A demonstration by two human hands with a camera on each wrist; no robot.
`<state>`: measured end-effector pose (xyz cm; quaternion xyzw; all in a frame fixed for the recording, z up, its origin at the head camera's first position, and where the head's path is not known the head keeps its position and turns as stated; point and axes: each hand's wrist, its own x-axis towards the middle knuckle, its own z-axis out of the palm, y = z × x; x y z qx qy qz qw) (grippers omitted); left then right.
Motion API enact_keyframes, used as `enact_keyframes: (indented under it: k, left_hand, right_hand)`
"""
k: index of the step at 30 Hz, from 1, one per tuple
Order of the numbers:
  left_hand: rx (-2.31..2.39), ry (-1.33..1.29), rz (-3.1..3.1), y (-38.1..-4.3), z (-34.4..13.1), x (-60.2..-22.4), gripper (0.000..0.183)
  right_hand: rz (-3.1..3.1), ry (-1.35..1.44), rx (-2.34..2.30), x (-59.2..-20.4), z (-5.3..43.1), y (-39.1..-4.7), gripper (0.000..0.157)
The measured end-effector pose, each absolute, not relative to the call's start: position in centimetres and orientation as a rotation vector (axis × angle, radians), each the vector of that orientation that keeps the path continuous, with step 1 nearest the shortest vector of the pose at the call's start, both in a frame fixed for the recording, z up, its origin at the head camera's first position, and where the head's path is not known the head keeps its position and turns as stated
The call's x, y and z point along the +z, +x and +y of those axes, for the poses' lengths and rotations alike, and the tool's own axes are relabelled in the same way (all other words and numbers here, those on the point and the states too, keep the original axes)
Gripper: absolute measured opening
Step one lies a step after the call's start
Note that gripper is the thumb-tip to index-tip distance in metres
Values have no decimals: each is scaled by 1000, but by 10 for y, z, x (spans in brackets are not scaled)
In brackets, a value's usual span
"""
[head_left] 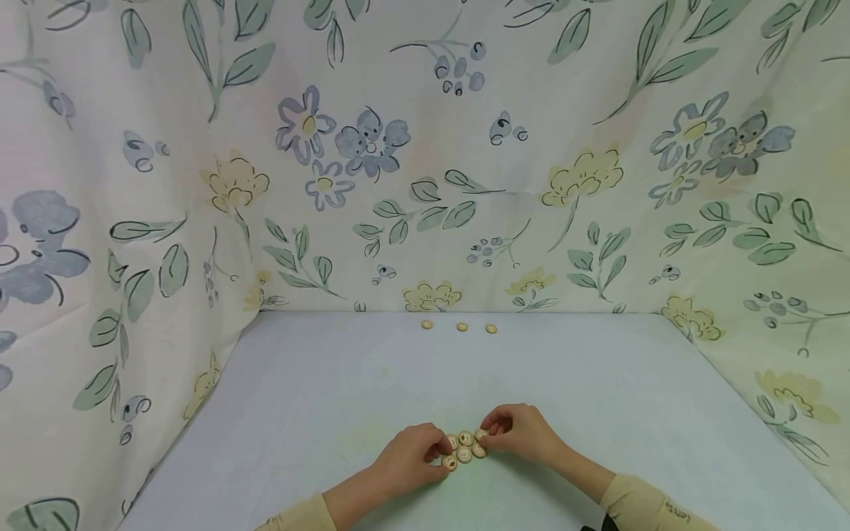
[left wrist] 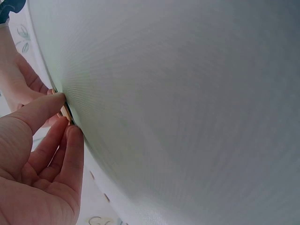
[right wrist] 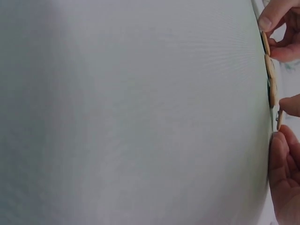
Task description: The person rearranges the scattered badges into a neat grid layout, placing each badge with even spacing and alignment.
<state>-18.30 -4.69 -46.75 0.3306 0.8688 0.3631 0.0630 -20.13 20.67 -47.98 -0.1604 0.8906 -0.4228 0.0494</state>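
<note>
Several small round wooden discs with dark markings lie in a tight cluster of two rows. My left hand reaches in from the left, thumb and forefinger pinching the edges of the disc at the near left corner. From the right, my right hand pinches the disc at the far right corner between thumb and fingers. In the right wrist view that disc appears slightly off the surface. My fingers partly cover discs at both ends.
Three more wooden discs lie spaced in a row at the table's back edge. The pale table is enclosed by a floral-print curtain behind and at both sides.
</note>
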Motion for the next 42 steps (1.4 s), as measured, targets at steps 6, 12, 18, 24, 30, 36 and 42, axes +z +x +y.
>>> enact_keyframes:
  k: [6,12,18,24,30,36,42]
  left_hand:
    - [1105,1006,2635,-184,-49,-469,14]
    - [1107,1017,2638,-184,-50,-468,13]
    - [1089,1023,2648,-183,-50,-466,14]
    - [1065,1032,2660,-184,-48,-465,14]
    - [1066,1028,2648,-184,-48,-465,15]
    - [1075,1046,2644,-183,-49,-464,15]
    - [1070,1032,2639,-183,-49,-466,15]
  right_hand:
    - [2724,-482,-1307,-481,205,-204,20]
    - [2755,-510,-1327,-483,200,-214,19]
    - [2778,-503,-1308,-481,191,-229,16]
    - [2785,-529,-1309,-480,180,-250,16]
    - [2794,-553,-1297,-480,167,-269,16]
    - [2827,-542,-1275,-479,153,-290,15]
    - [2846,-517,-1282,-481,139,-312,14]
